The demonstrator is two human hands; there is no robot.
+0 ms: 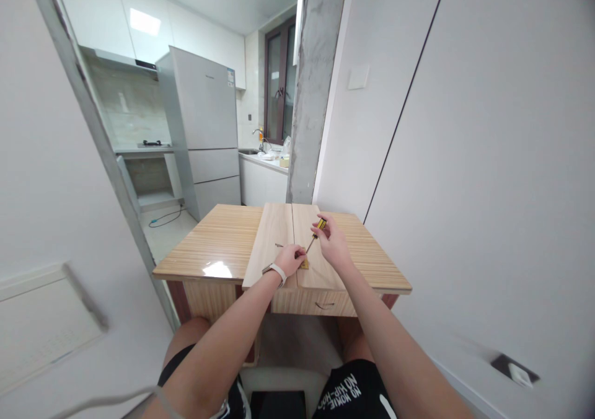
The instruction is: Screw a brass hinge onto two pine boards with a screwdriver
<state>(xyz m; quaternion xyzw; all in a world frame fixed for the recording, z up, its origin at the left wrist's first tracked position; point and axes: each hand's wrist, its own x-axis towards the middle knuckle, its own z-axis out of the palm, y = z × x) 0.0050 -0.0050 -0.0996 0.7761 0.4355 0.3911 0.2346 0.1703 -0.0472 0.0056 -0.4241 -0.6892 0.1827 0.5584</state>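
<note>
Two pale wooden boards (279,233) lie side by side on a striped wooden table (218,242). My right hand (332,242) grips a screwdriver (315,234) with a yellow and black handle, its tip angled down toward a small brass hinge (304,263) on the boards. My left hand (290,259), with a white band at the wrist, presses down on that hinge with closed fingers. A second small metal piece (279,245) lies on the left board.
The table has a drawer (320,304) in front, above my knees. A white wall stands close on the right and a concrete pillar (316,90) behind the table. Beyond are a grey fridge (204,127), kitchen counter and sink.
</note>
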